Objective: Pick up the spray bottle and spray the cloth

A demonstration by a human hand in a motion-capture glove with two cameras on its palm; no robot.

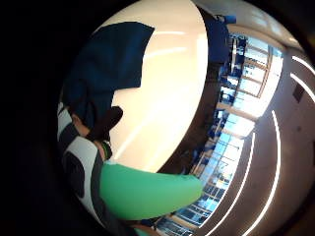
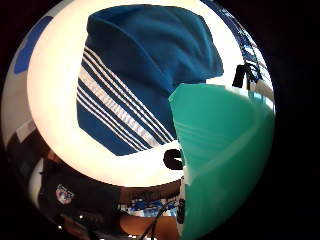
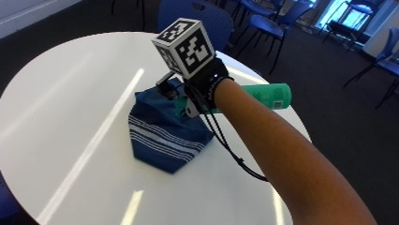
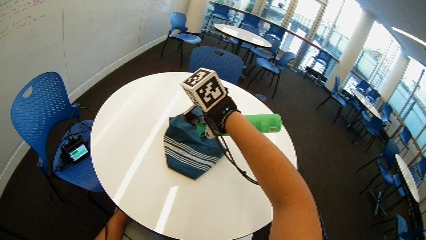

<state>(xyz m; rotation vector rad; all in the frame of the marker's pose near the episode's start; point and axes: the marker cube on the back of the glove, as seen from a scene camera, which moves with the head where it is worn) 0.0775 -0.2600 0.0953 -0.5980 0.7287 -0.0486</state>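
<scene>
Bottle [image 3: 269, 96] in hands [image 3: 198, 89] (over cloth [image 3: 163, 133])

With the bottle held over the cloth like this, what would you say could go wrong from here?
1. The green spray bottle lies nearly sideways in the gloved right hand, so it may not draw liquid well.
2. The nozzle is hidden behind the hand, so the aim cannot be checked; spray might land on the white table instead of the blue striped cloth.
3. The cloth lies bunched, so only part may get wet.
</scene>
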